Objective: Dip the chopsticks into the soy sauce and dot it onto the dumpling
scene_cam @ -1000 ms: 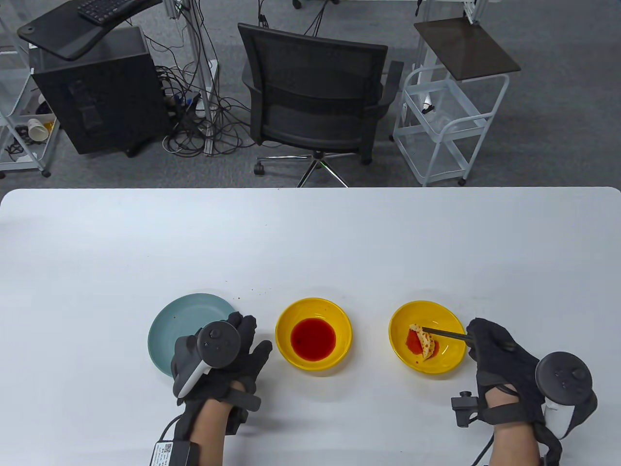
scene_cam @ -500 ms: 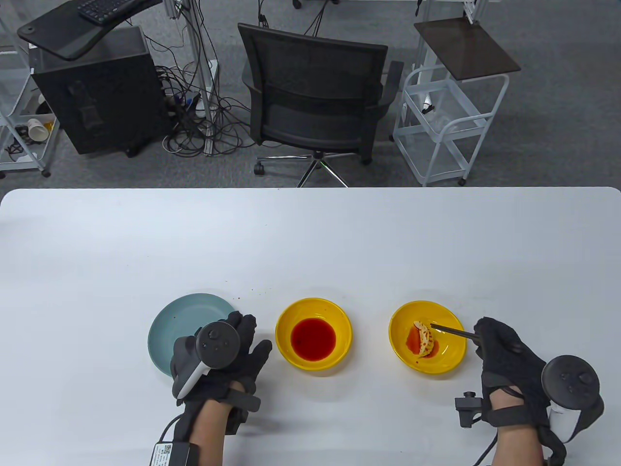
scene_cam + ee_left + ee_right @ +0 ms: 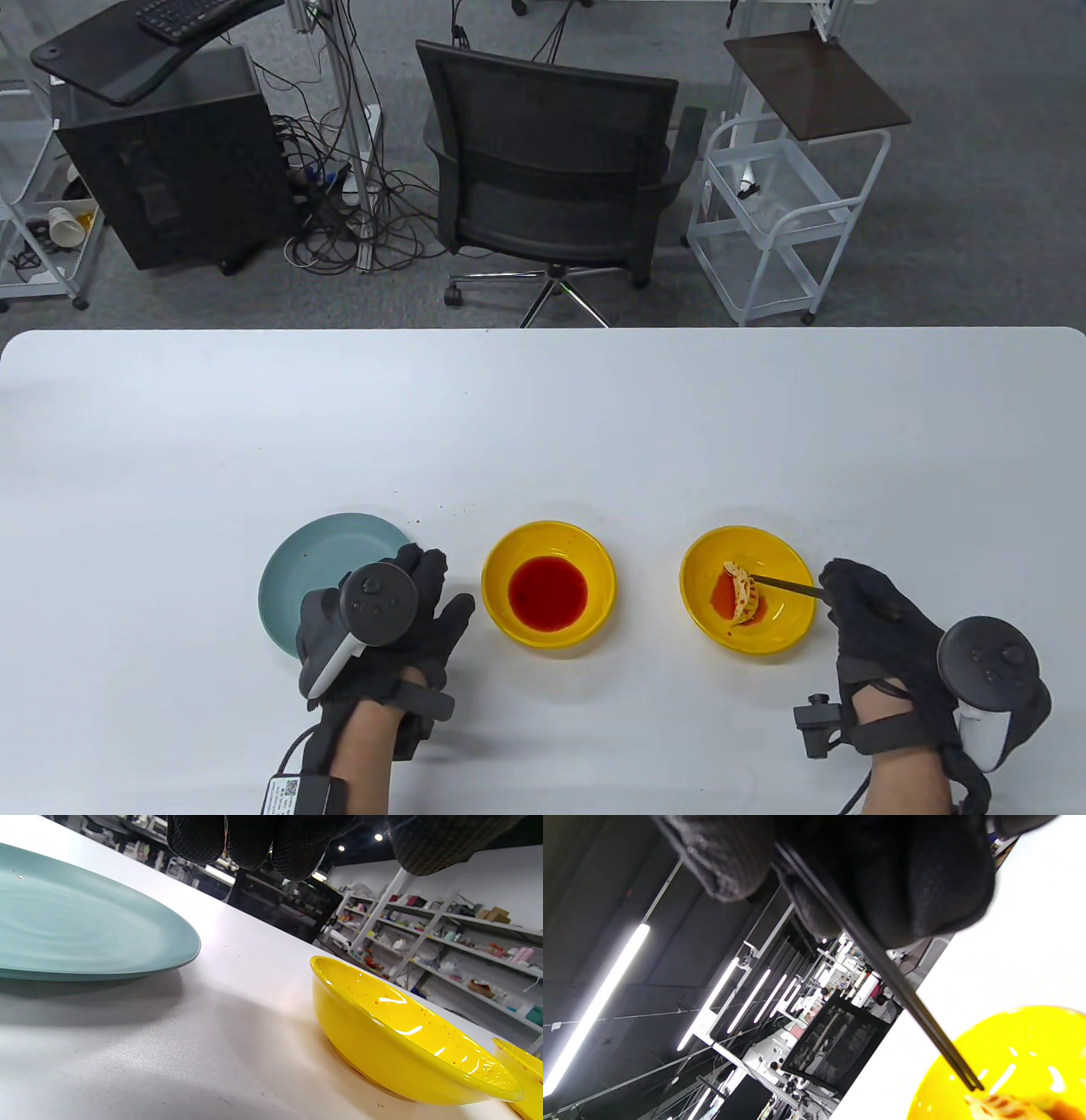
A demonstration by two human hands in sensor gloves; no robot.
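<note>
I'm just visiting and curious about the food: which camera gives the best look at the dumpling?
The table view: the whole dumpling lies in the right yellow bowl beside red sauce, chopsticks reaching it. The right wrist view catches only a blurred piece at its bottom edge. The left wrist view does not show it.

chopsticks (image 3: 882,967) upper ends hidden in right hand (image 3: 874,870)
</note>
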